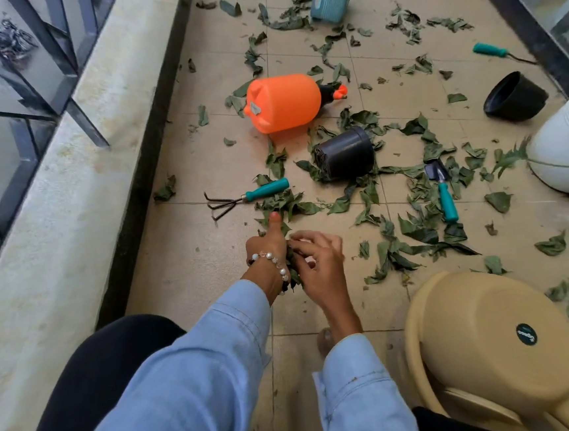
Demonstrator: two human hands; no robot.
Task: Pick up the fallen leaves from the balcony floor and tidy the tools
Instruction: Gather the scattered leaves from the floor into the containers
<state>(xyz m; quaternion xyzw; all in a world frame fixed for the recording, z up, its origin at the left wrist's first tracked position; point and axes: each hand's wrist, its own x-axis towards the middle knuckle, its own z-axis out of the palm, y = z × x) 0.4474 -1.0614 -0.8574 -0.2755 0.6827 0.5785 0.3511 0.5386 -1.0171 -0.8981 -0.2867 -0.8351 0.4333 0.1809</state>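
- Denim sleeves (194, 378) frame our view — our left hand (268, 251) grips a bunch of leaves (293, 273), thumb up; the right hand (317, 257) curls its fingers (307, 235) against that bunch.
- Loose leaves (412, 238) cover the tiles around a hand rake (247, 198), trowel (442, 189) and orange sprayer (283, 102).
- We judge gathering under way — next, scoop the nearest patch; tools untouched.

head view, looking down, close above floor (190, 258)

Green leaves (419, 234) litter tiles around teal-handled tools (446, 201).
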